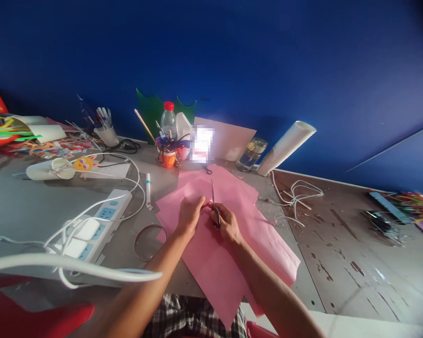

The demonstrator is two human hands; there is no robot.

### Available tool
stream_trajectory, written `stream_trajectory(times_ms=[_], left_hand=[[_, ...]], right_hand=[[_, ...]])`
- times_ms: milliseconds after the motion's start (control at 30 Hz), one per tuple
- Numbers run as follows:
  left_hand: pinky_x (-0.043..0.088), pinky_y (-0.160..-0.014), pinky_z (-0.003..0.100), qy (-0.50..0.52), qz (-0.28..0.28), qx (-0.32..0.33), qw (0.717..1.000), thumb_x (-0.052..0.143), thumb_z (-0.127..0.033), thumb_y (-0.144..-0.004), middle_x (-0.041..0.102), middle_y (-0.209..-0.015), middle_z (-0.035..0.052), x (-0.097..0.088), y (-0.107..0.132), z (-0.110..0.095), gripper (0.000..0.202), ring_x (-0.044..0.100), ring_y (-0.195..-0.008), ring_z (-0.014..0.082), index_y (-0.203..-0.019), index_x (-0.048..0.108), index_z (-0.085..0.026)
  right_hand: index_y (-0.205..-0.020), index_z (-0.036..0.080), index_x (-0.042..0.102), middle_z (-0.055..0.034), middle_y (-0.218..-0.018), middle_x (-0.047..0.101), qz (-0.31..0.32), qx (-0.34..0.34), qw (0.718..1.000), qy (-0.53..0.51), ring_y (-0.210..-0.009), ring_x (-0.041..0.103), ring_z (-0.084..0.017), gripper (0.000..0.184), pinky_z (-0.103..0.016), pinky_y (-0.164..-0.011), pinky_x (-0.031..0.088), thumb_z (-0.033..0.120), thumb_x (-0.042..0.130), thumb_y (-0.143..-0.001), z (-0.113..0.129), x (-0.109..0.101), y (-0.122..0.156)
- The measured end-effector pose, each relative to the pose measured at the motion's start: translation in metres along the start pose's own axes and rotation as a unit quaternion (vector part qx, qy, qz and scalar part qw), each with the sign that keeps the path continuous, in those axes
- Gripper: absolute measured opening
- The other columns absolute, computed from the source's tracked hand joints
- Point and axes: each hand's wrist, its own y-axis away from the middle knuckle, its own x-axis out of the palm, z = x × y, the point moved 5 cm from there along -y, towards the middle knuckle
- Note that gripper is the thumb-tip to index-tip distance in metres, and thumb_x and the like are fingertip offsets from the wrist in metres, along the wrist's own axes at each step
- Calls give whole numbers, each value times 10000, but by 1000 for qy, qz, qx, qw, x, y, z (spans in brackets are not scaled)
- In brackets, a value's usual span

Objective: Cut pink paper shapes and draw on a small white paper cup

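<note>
My right hand (228, 222) has its fingers through the dark handles of a pair of scissors (212, 188), whose blades point up and away from me. Close beside it, my left hand (190, 217) is closed in a pinch on pink paper at its fingertips, near the scissors; the exact edge held is partly hidden. Large overlapping sheets of pink paper (218, 267) lie beneath both hands and hang over the table's front edge.
A power strip (105, 216) with looped white cables lies left, near a tape ring (150, 241) and a marker (148, 190). Behind stand a blurred bright screen (202, 143), a bottle (168, 119), a glass jar (252, 154) and a leaning stack of paper cups (287, 148).
</note>
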Motion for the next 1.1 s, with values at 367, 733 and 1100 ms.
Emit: stream_trajectory(times_ms=[367, 733, 1100], left_hand=[[506, -546, 254, 5, 3, -1, 1000, 739, -224, -599, 617, -551, -5, 1, 0, -5, 133, 650, -568, 163, -615, 623, -161], [500, -550, 264, -23, -4, -3, 1000, 723, -246, -576, 570, -495, -6, -4, -3, -11, 178, 652, -577, 185, -515, 569, -182], [466, -514, 249, -6, -17, 1, 1000, 716, -266, -561, 540, -518, -40, -10, -9, -14, 172, 605, -543, 146, -566, 566, -184]], right_hand=[[-948, 183, 665, 66, -575, 444, 8, 5, 999, 31, -511, 369, -90, 508, -242, -477, 388, 595, 779, -675, -1, -3, -1], [-947, 187, 660, 70, -588, 469, 13, 21, 999, 24, -514, 403, -90, 432, -253, -494, 461, 512, 776, -688, -5, -1, 1], [-987, 189, 682, 60, -619, 493, 21, 20, 999, 32, -547, 416, -85, 417, -241, -527, 506, 494, 773, -718, -15, -4, 0]])
